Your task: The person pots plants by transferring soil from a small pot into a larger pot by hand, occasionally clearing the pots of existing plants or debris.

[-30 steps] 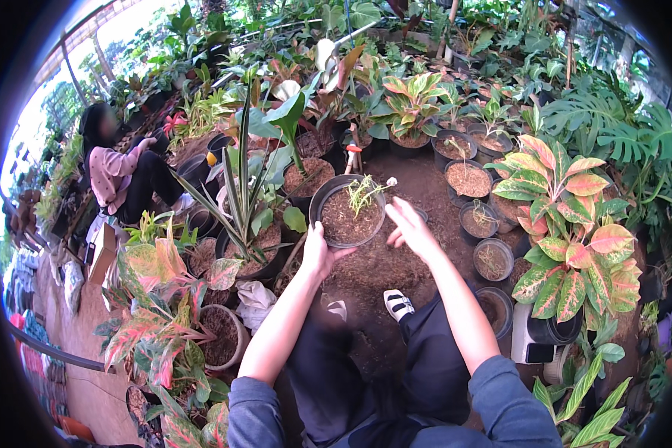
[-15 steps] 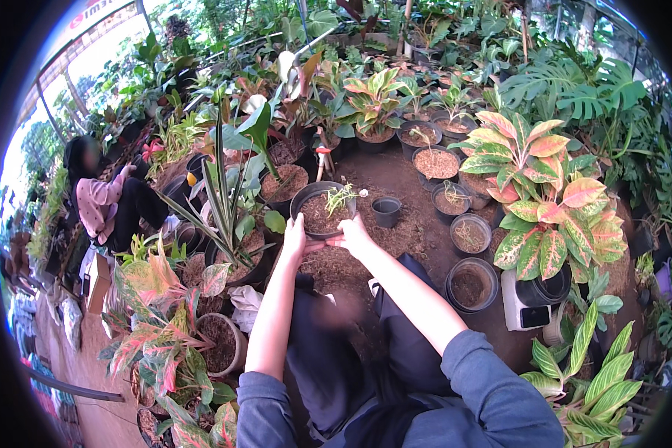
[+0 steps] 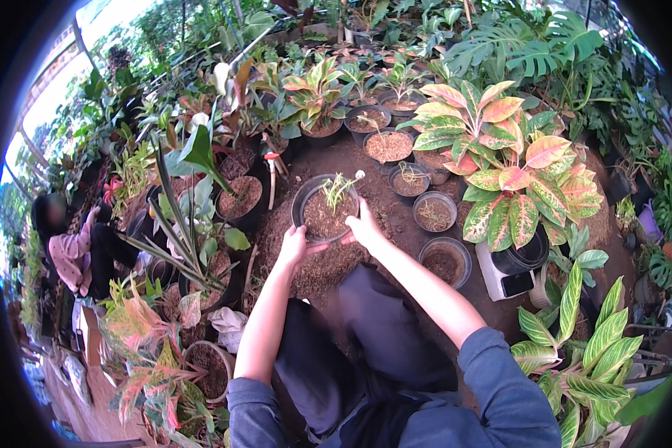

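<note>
Between my two hands is a round black pot (image 3: 299,203) filled with brown soil, its open top facing up. A small light-green seedling (image 3: 337,191) with thin leaves grows in it, and a small white tip shows at its right. My left hand (image 3: 299,248) grips the near left side of the rim, fingers reaching underneath. On the right side, my right hand (image 3: 363,225) holds the rim with the thumb over the edge. Loose soil (image 3: 317,275) lies on the ground below the pot.
Several soil-filled black pots stand to the right, the nearest pot (image 3: 463,261) by my knee. Beyond is a large pink-green plant (image 3: 515,175). A dark phone (image 3: 517,284) rests on a white block. A red-marked tool (image 3: 272,158) stands ahead; a person (image 3: 71,250) sits far left.
The view has turned rightward, so surroundings shift left. Both hands still hold the pot, now closer and tilted slightly more toward me. The small empty black pot is no longer visible.
</note>
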`<state>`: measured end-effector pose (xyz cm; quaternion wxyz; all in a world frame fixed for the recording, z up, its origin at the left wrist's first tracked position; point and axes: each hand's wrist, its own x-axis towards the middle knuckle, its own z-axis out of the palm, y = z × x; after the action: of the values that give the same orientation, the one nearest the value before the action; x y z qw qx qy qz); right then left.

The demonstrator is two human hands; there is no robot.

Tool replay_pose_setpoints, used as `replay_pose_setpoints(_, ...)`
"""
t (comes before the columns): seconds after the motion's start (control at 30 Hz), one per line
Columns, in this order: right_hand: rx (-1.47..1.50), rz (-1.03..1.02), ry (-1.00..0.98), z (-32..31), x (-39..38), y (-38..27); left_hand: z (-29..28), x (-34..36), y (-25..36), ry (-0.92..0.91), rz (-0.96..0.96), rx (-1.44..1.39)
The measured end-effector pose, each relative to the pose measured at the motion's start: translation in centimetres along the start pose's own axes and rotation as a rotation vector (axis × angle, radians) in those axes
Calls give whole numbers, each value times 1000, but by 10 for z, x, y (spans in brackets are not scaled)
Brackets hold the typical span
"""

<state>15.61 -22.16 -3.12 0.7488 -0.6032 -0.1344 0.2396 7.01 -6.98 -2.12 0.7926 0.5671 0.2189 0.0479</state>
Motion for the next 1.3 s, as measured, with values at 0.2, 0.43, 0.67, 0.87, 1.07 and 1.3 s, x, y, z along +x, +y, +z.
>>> replay_pose_setpoints(0.2, 99, 172, 6, -62, -1, 27, 27, 61, -4, 20, -225, -7)
replay_pose_setpoints(0.43, 22, 201, 144, -138, 66, 73, 51, 231, -58, 76, -162, -205)
replay_pose_setpoints(0.67, -1069, -65, 261, -222, 182, 146, 94, 371, -140, 216, -105, -281)
replay_pose_setpoints(0.87, -1776, 75, 85, -265, 254, 200, 106, 430, -193, 335, -113, -328)
replay_pose_setpoints(1.07, -1846, 53, -23, -274, 271, 211, 98, 454, -238, 408, -117, -345)
replay_pose_setpoints(1.3, -1742, 139, -46, -274, 276, 197, 95, 462, -258, 314, -180, -287)
